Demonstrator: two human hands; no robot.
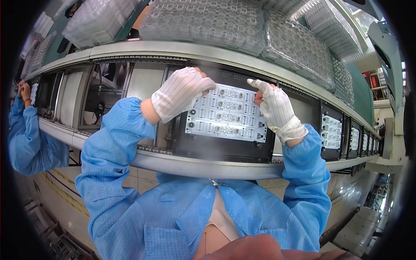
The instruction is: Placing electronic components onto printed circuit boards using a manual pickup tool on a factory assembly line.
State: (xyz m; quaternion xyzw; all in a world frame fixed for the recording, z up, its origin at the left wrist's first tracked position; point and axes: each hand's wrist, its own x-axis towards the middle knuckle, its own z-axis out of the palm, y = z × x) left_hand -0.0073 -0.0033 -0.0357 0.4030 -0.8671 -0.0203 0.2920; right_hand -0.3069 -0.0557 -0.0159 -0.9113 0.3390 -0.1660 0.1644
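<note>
A white circuit board panel [227, 118] with several strips of small parts lies in a black carrier [216, 149] on the conveyor in front of me. My left hand [184, 93], in a striped white glove with bare fingertips, hovers at the panel's upper left corner. Its fingers are curled together, and whatever they may hold is hidden. At the panel's upper right edge is my right hand [276, 106], gloved likewise. Its forefinger stretches out to the left, apart from the bare thumb, with nothing visible between them.
Metal conveyor rails [208, 167] run left to right. More black carriers with white boards [331, 132] stand in line on the right. Stacks of clear plastic trays [203, 26] fill the far side. At the far left, another person's blue sleeve [32, 138] reaches over the line.
</note>
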